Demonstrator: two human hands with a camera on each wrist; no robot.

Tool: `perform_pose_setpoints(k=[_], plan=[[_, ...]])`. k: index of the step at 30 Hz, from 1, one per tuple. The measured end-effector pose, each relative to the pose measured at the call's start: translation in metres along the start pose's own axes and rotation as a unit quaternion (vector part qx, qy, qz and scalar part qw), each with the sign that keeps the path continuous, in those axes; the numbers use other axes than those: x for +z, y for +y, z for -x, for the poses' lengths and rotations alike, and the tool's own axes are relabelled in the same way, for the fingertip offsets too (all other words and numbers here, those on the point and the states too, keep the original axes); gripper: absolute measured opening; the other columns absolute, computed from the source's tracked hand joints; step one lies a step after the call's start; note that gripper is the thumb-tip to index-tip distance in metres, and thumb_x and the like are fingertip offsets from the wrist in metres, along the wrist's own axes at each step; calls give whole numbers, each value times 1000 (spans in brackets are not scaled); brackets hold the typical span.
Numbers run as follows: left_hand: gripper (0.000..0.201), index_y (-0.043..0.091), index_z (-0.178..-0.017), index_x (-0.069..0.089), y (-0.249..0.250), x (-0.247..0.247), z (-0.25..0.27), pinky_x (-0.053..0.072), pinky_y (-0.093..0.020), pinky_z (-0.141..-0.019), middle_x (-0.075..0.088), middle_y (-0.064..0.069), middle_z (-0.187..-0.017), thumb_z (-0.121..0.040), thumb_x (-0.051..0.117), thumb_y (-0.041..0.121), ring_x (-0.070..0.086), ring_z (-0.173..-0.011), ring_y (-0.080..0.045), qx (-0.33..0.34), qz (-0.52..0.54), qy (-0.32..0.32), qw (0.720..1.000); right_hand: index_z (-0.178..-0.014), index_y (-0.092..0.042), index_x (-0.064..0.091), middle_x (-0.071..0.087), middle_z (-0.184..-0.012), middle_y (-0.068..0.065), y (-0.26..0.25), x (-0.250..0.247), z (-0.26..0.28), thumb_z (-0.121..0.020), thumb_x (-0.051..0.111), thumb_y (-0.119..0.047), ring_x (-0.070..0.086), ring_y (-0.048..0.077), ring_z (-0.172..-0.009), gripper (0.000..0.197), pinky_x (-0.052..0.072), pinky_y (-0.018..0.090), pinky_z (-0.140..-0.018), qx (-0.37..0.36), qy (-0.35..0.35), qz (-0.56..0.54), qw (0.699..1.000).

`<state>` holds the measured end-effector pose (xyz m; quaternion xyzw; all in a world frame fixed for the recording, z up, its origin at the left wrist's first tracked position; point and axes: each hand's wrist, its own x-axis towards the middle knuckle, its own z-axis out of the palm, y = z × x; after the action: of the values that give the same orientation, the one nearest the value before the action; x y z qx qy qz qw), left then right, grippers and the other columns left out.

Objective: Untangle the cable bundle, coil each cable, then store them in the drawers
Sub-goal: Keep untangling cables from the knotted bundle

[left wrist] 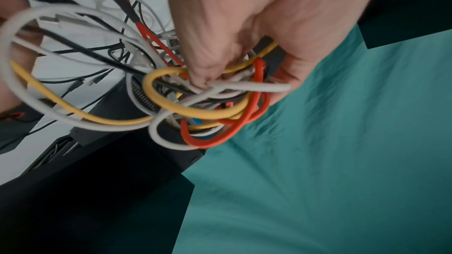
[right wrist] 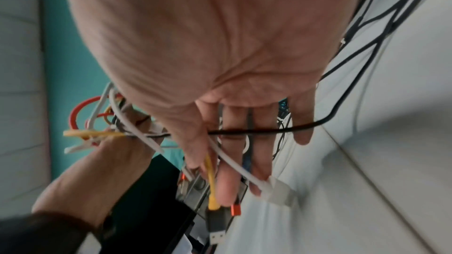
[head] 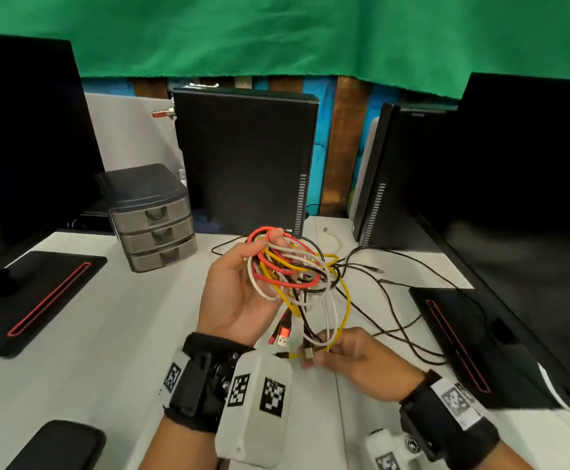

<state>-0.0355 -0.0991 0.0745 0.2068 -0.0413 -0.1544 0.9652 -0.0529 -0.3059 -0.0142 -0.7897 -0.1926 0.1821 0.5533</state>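
My left hand [head: 259, 252] is raised palm-up over the white table [head: 114, 334], fingers curled round a tangled cable bundle [head: 293, 269] of red, yellow, white and black cables. In the left wrist view its thumb and fingers [left wrist: 239, 84] clamp the same loops [left wrist: 195, 107]. Lower down, my right hand [head: 317, 351] pinches the yellow cable [head: 342, 310] near its plug between thumb and forefinger. In the right wrist view the yellow cable [right wrist: 212, 196] runs between thumb and forefinger [right wrist: 208, 173], and a white cable's plug [right wrist: 278, 192] hangs over the fingers. The grey three-drawer unit [head: 156, 228] stands to the left, drawers closed.
Thin black cables [head: 388, 300] trail from the bundle across the table to the right. A loose white cable [head: 336, 239] lies behind. Two black computer towers [head: 242, 157] stand at the back, with monitors and stands [head: 39, 293] on both sides. A dark phone [head: 59, 446] lies front left.
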Motion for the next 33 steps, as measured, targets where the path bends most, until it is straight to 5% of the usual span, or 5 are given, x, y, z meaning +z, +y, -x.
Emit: perform_pose_setpoints(k=[8,16,21,24,33], plan=[[55,0,-125,64,6,-2,6,60,-41,-82,71,-9,-113,-75,40,1,70,-107,-23,63,89,-20,994,-85,-6,77,73,-80,21,-3,-27,3,-82,70,-16,70,31,-81,13,56,33,-85,-21,89,-132,987],[64,3,-142,50,-15,-3,-1,47,-46,-107,57,-11,-143,-79,42,3,55,-133,-29,39,33,-16,999,-92,-4,79,74,-81,14,-15,-22,3,-83,68,-21,70,23,-82,22,56,31,-81,-31,93,-137,986],[62,2,-140,52,-29,-3,2,46,-48,-108,59,-17,-140,-79,45,-2,56,-131,-33,30,5,-16,999,-109,-25,76,75,-108,0,-36,-36,12,-90,73,-22,67,21,-106,20,49,47,-102,-4,61,65,996],[66,-1,-141,51,-34,-1,4,52,-45,-101,57,-18,-142,-74,49,-4,54,-132,-34,35,-16,-7,999,-119,-39,65,70,-114,-12,-55,-59,27,-89,74,-22,62,4,-111,36,46,43,-105,5,94,145,985],[53,-2,-138,51,-52,19,9,56,-45,-94,64,-15,-134,-85,44,-1,61,-125,-32,0,-86,-27,996,-108,-33,75,62,-121,-17,-97,-37,38,-88,64,-42,53,8,-123,24,41,18,-101,-180,272,222,919]])
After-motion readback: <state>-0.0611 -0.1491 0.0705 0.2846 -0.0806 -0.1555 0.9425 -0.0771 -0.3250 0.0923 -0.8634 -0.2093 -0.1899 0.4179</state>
